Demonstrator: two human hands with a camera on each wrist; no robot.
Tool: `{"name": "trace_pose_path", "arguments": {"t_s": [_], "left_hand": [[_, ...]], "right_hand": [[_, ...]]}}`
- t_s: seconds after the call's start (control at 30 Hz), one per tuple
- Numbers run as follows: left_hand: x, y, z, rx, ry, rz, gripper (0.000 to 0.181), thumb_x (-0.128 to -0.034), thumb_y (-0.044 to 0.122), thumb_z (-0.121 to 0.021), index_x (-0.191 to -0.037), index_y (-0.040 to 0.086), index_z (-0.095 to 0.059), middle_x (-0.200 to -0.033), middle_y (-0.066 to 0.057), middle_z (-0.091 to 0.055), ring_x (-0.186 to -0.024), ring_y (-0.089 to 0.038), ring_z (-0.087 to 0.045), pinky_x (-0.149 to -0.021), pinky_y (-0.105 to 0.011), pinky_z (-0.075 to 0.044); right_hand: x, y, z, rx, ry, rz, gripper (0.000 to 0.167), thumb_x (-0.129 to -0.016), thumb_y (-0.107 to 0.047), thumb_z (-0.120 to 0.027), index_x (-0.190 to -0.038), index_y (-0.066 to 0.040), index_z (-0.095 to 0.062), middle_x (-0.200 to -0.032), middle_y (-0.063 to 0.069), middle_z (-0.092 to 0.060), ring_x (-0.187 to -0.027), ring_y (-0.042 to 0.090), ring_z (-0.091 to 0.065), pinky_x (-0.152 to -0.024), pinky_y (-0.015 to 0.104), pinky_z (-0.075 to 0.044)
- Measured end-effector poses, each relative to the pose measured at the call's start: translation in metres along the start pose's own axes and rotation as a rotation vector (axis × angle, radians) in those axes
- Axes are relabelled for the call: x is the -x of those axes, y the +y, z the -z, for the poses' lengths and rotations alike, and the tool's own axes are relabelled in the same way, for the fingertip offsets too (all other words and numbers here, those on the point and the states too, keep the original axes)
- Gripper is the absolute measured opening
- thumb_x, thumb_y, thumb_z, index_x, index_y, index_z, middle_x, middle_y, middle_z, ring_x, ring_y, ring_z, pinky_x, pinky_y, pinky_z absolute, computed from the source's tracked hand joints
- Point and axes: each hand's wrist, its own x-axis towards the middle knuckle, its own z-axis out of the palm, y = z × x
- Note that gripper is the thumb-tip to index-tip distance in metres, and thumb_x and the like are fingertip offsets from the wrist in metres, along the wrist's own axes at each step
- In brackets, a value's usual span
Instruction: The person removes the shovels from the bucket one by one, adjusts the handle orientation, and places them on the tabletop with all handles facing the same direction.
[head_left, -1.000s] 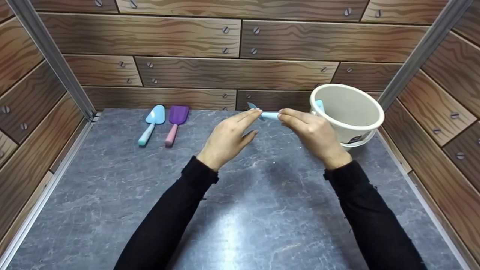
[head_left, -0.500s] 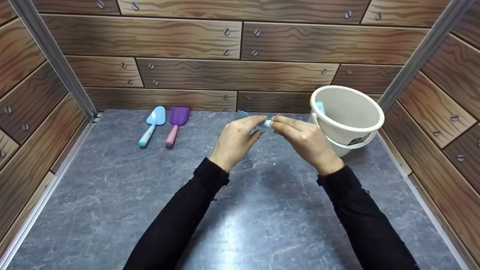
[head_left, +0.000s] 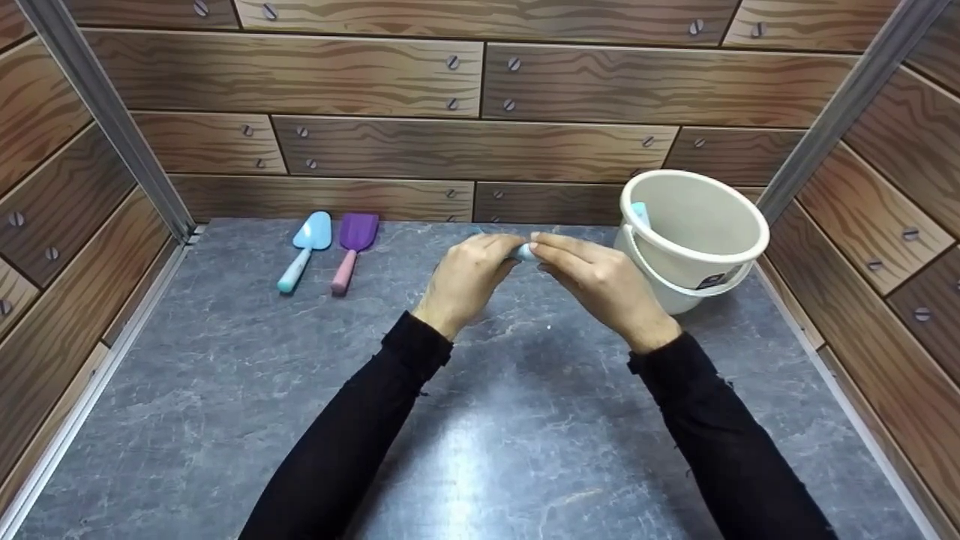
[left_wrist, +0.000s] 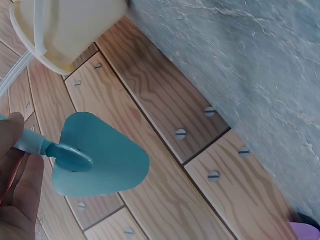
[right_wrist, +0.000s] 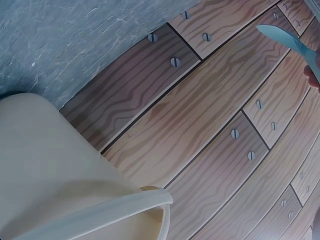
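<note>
A small blue hand trowel is held up above the grey table, its blade toward the back wall. My left hand grips its handle, and in the left wrist view its fingers lie around the handle just behind the blade. At the handle's other end are the fingertips of my right hand, which pinch it; the right thumb is hidden. In the head view the hands mostly cover the trowel. The right wrist view shows the blade edge-on.
A cream bucket with a handle stands at the back right; a light blue handle shows inside it. At the back left lie a light blue trowel and a purple shovel with a pink handle. Wood-patterned walls enclose the table.
Both hands have come closer together and away from the bucket, so less of the trowel's handle shows between them. The left thumb, earlier held apart, has drawn in toward the handle.
</note>
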Motion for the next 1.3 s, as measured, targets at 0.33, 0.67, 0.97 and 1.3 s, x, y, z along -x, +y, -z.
{"name": "trace_pose_path", "arguments": {"t_s": [0.33, 0.67, 0.97, 1.3], "left_hand": [[0.009, -0.024, 0.006, -0.005, -0.014, 0.114, 0.024, -0.1086, 0.009, -0.083, -0.131, 0.0, -0.08, -0.127, -0.019, -0.088, -0.121, -0.038, -0.087, -0.11, -0.047, -0.073], [0.022, -0.057, 0.014, 0.058, -0.032, 0.233, 0.025, -0.1082, 0.003, -0.082, -0.133, 0.0, -0.076, -0.13, -0.021, -0.085, -0.124, -0.043, -0.085, -0.112, -0.054, -0.071], [0.028, -0.088, 0.024, 0.073, -0.067, 0.381, 0.024, -0.1082, 0.002, -0.082, -0.131, 0.0, -0.077, -0.135, -0.021, -0.085, -0.13, -0.041, -0.083, -0.116, -0.051, -0.07], [0.034, -0.115, 0.029, 0.105, -0.03, 0.499, 0.03, -0.103, -0.002, -0.085, -0.132, -0.003, -0.079, -0.134, -0.024, -0.085, -0.128, -0.04, -0.084, -0.115, -0.051, -0.07]], "right_hand": [[0.011, -0.001, -0.002, 0.058, -0.072, -0.029, 0.068, -0.101, -0.014, -0.095, -0.163, -0.005, -0.068, -0.166, 0.018, -0.071, -0.146, 0.038, -0.076, -0.115, 0.048, -0.07], [0.028, 0.001, -0.008, 0.043, -0.219, -0.064, 0.072, -0.11, -0.033, -0.085, -0.172, -0.009, -0.06, -0.176, 0.018, -0.062, -0.159, 0.04, -0.066, -0.125, 0.054, -0.064], [0.035, 0.0, -0.013, 0.031, -0.274, -0.086, 0.073, -0.11, -0.038, -0.082, -0.173, -0.012, -0.059, -0.179, 0.014, -0.06, -0.162, 0.037, -0.064, -0.124, 0.056, -0.064], [0.038, -0.002, -0.017, 0.022, -0.312, -0.089, 0.073, -0.111, -0.038, -0.083, -0.174, -0.013, -0.058, -0.178, 0.015, -0.061, -0.161, 0.036, -0.065, -0.122, 0.055, -0.065]]}}
